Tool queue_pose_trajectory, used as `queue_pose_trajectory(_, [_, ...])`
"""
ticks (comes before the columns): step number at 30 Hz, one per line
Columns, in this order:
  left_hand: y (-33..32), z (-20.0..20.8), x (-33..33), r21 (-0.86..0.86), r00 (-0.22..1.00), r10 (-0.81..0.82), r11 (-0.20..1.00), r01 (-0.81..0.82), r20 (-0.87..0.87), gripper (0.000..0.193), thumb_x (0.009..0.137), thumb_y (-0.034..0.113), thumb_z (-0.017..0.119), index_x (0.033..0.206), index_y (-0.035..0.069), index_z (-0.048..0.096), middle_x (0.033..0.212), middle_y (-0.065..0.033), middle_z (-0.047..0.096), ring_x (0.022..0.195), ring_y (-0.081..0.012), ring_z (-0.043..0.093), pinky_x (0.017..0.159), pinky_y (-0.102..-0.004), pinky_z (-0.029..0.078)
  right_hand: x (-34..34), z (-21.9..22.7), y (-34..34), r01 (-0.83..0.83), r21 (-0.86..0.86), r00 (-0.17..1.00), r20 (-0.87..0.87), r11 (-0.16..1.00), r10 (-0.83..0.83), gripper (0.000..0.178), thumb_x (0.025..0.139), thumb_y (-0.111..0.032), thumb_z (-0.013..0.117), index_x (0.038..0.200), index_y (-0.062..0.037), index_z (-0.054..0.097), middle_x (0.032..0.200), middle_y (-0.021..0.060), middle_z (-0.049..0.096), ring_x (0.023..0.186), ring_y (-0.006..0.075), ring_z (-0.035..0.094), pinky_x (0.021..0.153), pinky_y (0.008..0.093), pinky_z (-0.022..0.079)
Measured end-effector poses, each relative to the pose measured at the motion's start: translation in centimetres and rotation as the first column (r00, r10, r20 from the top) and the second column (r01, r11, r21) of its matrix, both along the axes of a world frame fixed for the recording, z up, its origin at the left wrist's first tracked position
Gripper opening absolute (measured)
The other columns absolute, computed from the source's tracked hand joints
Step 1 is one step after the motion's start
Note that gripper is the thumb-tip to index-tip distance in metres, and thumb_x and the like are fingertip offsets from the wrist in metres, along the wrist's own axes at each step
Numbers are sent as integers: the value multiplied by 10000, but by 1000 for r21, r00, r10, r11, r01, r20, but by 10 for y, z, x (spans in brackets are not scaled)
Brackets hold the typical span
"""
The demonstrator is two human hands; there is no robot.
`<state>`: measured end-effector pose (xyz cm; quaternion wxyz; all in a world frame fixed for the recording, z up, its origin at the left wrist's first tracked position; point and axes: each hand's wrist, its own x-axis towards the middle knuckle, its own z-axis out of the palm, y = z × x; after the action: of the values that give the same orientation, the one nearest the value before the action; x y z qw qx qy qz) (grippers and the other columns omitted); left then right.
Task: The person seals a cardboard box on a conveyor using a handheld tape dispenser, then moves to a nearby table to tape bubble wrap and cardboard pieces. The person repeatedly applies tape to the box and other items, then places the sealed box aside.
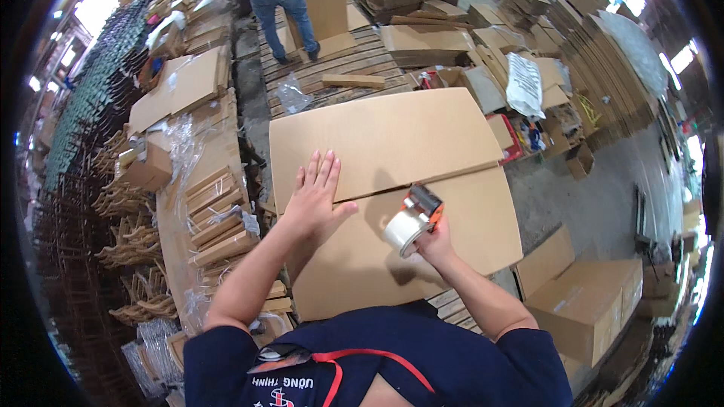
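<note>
Pressing flat, left hand [313, 200] lies open, fingers spread, on the big cardboard box [392, 196] at the flap seam. Right hand [434, 241] grips the tape dispenser [413, 220], just over the seam mid-box. Box rests on a wooden pallet [452, 305]. Risk: flaps gap or tape runs skewed if left hand slips.

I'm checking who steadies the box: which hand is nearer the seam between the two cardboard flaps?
Left. The left hand lies flat across the seam of the large brown cardboard box. The right hand holds the orange tape dispenser just below it.
</note>
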<state>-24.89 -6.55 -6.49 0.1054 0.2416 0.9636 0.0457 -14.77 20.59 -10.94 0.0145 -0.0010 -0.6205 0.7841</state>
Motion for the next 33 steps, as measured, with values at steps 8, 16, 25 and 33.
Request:
queue_pose_trajectory(8, [16,-13,35,39,975,170,985,-166,-144,859,1000,633,477,1648,124,237,1726,-134,158,1600,-333,94,1275,-514,117,-166,106,21,-71,-27,967,-246,997,62,252,943,6,610,1187,-50,574,992,27,677,885,113,663,762,270,525])
queue_pose_trajectory(16, [36,-22,-11,24,980,170,985,-168,-104,852,992,641,497,1634,125,275,1707,-160,214,1581,-375,163,1252,-549,183,-197,9,30,280,343,944,-268,897,-192,291,859,23,563,1144,-30,540,1001,226,702,959,396,693,857,450,526])
queue_pose_trajectory(25, [97,-30,-166,229,820,567,810,-540,-77,601,1004,565,465,1102,42,746,1288,-181,687,1285,-316,573,1107,-493,354,-217,2,32,108,232,994,-55,967,-98,246,915,54,590,1138,-39,548,955,123,699,914,270,707,818,409,542])
queue_pose_trajectory(33, [87,-45,-158,284,876,468,861,-422,-116,569,1012,562,474,1080,59,730,1209,-120,715,1214,-318,590,1072,-486,381,-298,22,110,-207,566,970,223,798,94,316,975,-120,574,1285,-68,616,1016,42,707,942,165,653,894,338,519])
